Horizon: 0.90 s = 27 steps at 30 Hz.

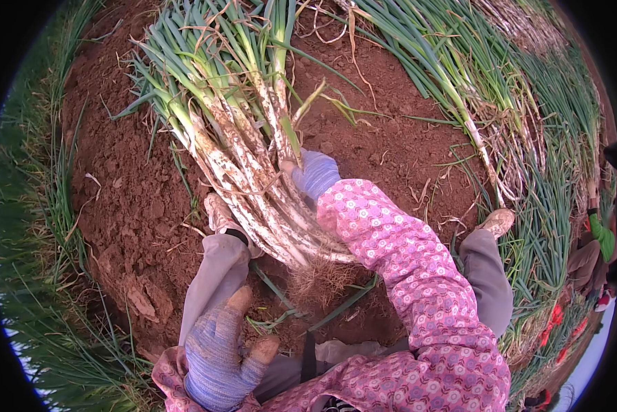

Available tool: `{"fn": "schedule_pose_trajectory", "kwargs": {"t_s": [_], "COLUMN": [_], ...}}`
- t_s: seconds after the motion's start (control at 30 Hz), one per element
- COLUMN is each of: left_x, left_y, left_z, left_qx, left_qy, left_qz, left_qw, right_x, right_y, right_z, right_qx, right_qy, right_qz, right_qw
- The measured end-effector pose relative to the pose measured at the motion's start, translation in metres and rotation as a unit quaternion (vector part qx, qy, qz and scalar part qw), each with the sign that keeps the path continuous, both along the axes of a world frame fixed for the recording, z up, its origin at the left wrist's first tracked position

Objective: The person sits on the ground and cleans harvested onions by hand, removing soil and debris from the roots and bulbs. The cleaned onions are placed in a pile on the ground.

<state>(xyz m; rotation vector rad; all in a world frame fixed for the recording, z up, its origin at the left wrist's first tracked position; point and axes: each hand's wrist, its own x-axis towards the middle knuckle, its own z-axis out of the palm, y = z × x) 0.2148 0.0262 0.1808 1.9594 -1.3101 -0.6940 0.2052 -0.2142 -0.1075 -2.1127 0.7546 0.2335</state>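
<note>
A thick bundle of long green onions (252,159) lies on the soil between my legs. Its leaves point away from me, the shanks are white and caked with soil, and the tangled roots (321,280) face me. My right hand (313,172), in a blue knitted glove, is closed around an onion stalk at the bundle's right side; a green leaf piece (290,136) sticks up beside the thumb. My left hand (221,350), gloved alike with soil-stained fingertips, is held near my left knee. Its thumb and fingers are apart, holding nothing.
Reddish-brown soil (133,206) surrounds the bundle. More pulled onions (473,123) lie in a long row to the right, by my right shoe (496,222). Standing green plants (25,247) line the left. Another person in a green sleeve (602,237) is at far right, near red strips (550,324).
</note>
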Motion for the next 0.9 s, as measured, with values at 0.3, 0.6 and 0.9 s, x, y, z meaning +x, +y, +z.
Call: {"fn": "schedule_pose_trajectory", "kwargs": {"t_s": [0.3, 0.6, 0.9], "left_x": [-0.017, -0.036, -0.044], "left_y": [-0.002, 0.004, -0.01], "left_z": [0.006, 0.005, -0.013], "left_qx": [0.176, 0.113, 0.276], "left_qy": [0.006, -0.093, -0.002], "left_qz": [0.018, -0.015, 0.065], "left_qw": [0.984, 0.989, 0.959], "right_x": [0.015, -0.15, -0.222], "right_y": [-0.036, 0.014, 0.037], "right_z": [-0.026, -0.02, 0.103], "right_qx": [-0.001, 0.081, 0.084], "right_qy": [0.078, 0.243, 0.094], "right_qz": [-0.092, -0.173, -0.223], "right_qw": [0.993, 0.951, 0.967]}}
